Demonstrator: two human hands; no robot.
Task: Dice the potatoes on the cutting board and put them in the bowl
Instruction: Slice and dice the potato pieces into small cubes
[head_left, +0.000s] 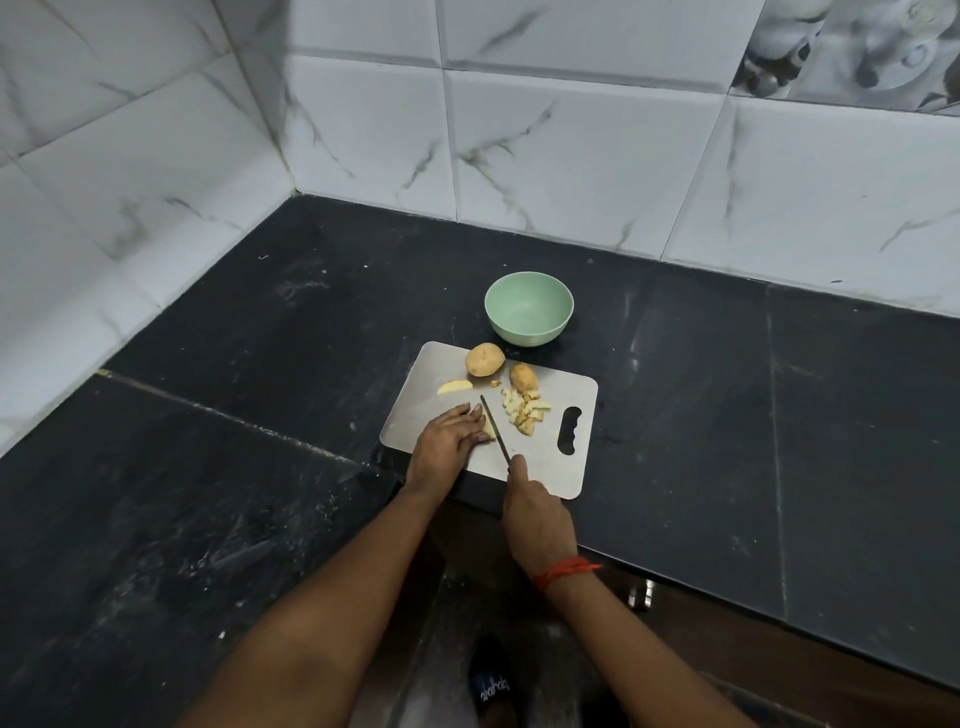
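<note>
A grey cutting board (431, 379) lies on the dark counter. On it sit a whole potato (484, 359), a second partly cut potato (523, 376), a slice (454, 386) and a pile of diced pieces (524, 409). My left hand (447, 436) holds down a potato piece (489, 429), mostly hidden under its fingers. My right hand (535, 519) grips the handle of a knife (494, 428), whose blade lies right beside the left fingertips. A light green bowl (529, 291) stands just behind the board with nothing visible inside.
The black stone counter (260, 364) runs into a corner of white marble-look wall tiles (571, 156). Its front edge lies near my right wrist. Below it I see the floor and a dark slipper (493, 686).
</note>
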